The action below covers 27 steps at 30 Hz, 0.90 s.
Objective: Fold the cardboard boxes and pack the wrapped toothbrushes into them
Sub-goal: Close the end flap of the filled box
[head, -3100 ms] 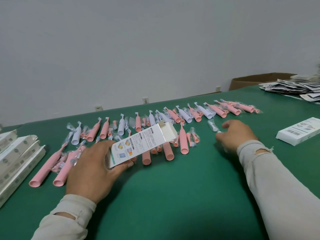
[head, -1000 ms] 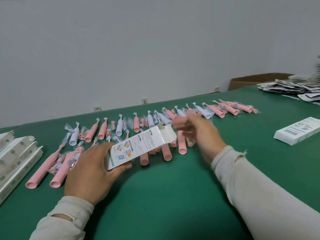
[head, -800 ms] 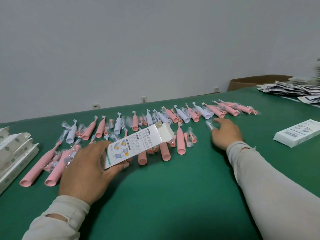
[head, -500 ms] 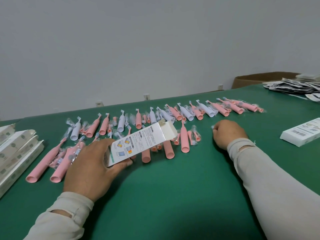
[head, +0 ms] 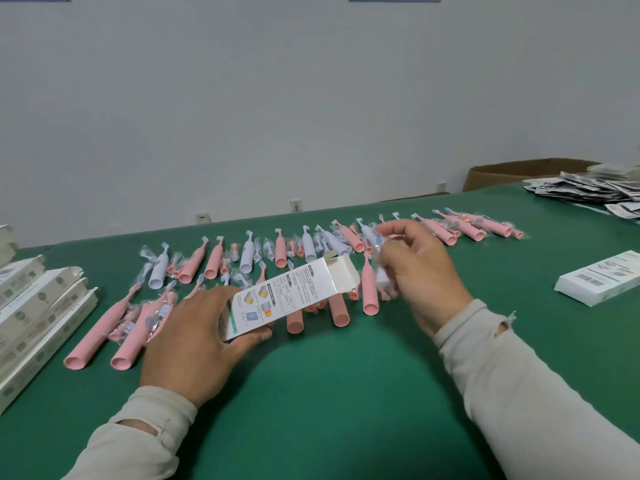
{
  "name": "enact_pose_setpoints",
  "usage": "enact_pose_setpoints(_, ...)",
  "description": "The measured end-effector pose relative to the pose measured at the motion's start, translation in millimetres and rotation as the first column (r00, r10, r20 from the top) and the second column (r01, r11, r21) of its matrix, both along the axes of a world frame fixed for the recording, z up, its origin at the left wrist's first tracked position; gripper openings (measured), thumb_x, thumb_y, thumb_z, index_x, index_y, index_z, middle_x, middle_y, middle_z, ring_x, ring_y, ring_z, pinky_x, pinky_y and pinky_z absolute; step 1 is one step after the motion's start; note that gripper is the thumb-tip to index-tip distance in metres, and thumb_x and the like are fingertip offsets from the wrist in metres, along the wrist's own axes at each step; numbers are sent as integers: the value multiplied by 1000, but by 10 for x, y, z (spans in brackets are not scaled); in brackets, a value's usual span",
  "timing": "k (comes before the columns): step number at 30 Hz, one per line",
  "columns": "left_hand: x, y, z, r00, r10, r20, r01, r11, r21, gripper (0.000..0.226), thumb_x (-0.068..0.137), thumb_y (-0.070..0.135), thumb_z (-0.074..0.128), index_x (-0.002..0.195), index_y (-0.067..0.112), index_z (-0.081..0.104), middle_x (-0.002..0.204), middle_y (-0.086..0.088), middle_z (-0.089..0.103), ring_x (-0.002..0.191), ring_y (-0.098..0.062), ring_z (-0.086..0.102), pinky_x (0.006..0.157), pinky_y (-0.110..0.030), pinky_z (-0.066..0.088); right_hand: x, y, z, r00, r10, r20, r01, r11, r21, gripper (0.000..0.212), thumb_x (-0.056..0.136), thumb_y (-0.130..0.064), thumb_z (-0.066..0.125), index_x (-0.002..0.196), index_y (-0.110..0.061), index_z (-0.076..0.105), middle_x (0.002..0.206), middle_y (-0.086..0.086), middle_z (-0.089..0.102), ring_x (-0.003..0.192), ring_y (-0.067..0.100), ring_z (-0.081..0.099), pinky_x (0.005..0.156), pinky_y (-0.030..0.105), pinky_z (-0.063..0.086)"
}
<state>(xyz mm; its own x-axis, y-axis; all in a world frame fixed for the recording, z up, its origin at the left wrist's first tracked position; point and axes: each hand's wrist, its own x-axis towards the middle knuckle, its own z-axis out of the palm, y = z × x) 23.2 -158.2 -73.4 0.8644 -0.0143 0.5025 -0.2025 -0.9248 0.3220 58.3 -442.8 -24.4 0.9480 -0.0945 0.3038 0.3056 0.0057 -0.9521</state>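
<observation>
Progress: early, I judge; one white printed cardboard box [head: 289,295] is folded up, its far-right end flaps open, not yet filled.
Left hand [head: 199,336]: wrapped around the box's near end, holding it tilted above the green table [head: 346,393].
Right hand [head: 420,271]: pinching a small clear-wrapped white piece [head: 380,252], blurred, just right of the box mouth.
Left to pack: the row of wrapped pink and white toothbrushes [head: 311,258] lying across the table beyond the box.
Done: white boxes stacked at the left edge [head: 38,313]; contents hidden.
Right side: one closed white box lying flat [head: 602,282]; contents cannot be told.
</observation>
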Motion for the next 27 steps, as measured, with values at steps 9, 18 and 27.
enact_pose_setpoints(9, -19, -20, 9, 999, 6, 38, -7, 999, 32, 62, 67, 80, 57, 114, 40, 55, 94, 18, 57, 82, -11, 50, 62, -32, 38, -182, 337, -120, 942, -222, 253, 225, 974, 20, 33, 86, -13, 70, 90, -41, 53, 85, -14, 60, 70, 27, 70, 56, 34, 53)
enact_pose_setpoints(18, -24, -29, 25, 1000, 3, 23, -3, 1000, 1, 61, 67, 79, 60, 114, 41, 55, 97, 20, 57, 87, -9, 49, 65, -33, 41, -146, 259, -98, 947, -236, 219, 243, 970, -8, 26, 86, -15, 73, 89, -35, 56, 89, -20, 60, 64, 17, 70, 52, 24, 52)
enact_pose_setpoints(27, -26, 4, 34, 1000, -10, 6, 10, 999, -34, 66, 64, 84, 50, 114, 40, 57, 103, 19, 61, 91, -10, 53, 73, -38, 50, -105, 291, -160, 967, -129, 222, 192, 937, -292, 22, 87, -14, 71, 76, -33, 71, 95, -14, 63, 78, -2, 62, 71, 13, 50)
